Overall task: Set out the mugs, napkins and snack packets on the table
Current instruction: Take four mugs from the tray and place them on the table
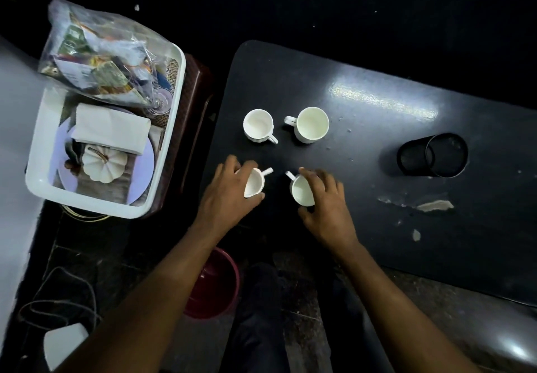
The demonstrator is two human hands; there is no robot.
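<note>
Several white mugs stand on the black table [363, 146]. The two far mugs, one ribbed [258, 125] and one smooth [311, 124], stand upright and untouched. My left hand [229, 195] grips the near-left mug [255, 182], which tilts to the right. My right hand [328, 204] holds the near-right mug [302, 191] by its rim. Folded white napkins [112, 128] lie in a white tray [162, 169] to the left. A clear bag of snack packets [101, 58] rests on the tray's far end.
A black mesh pen holder [436, 154] stands at the table's right. The tray also holds a white pumpkin ornament [101, 163] on a plate and an overturned glass [159, 102]. A red bucket [215, 282] sits on the floor below my arms. Paint is chipped on the table's right.
</note>
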